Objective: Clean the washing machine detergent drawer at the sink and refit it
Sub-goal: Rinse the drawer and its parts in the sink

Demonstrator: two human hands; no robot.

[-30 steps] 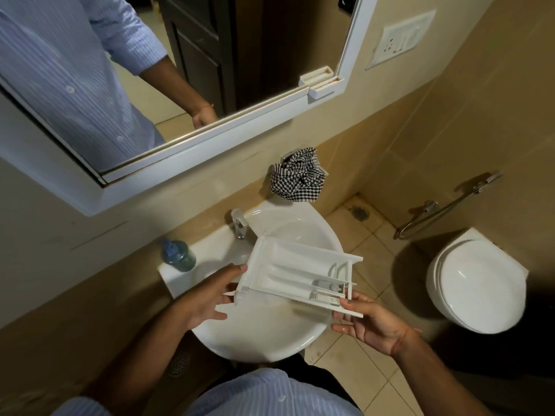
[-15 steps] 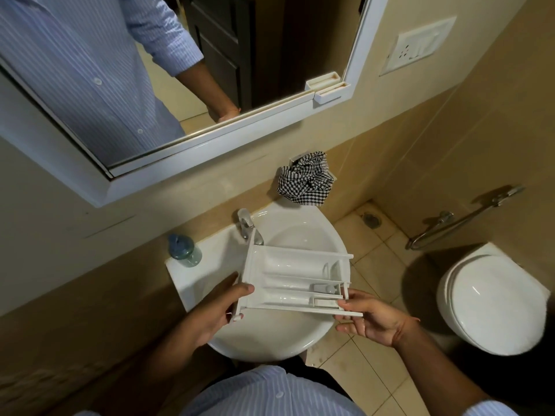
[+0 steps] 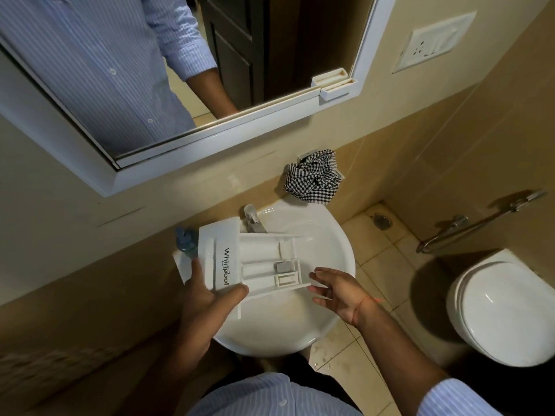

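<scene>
The white detergent drawer [image 3: 258,259] hangs level over the white sink [image 3: 339,244], compartments facing up. Its front panel, marked Whirlpool, points left. My left hand [image 3: 204,301] grips that panel, thumb over its near edge and fingers up its left side. My right hand [image 3: 339,292] is at the drawer's rear end with straight, spread fingers. Its fingertips reach the drawer's edge, and I cannot tell whether they touch it. The faucet [image 3: 253,219] stands just behind the drawer.
A blue bottle [image 3: 186,240] sits on the sink's left ledge behind the drawer's panel. A black-and-white checked cloth [image 3: 313,177] hangs on the wall above the basin. A closed toilet [image 3: 504,310] and a hand sprayer [image 3: 480,223] are at the right. The mirror is above.
The drawer has swung round, so its front panel now shows at the left. My left hand shifted onto that panel. My right hand let go of the rear end and opened.
</scene>
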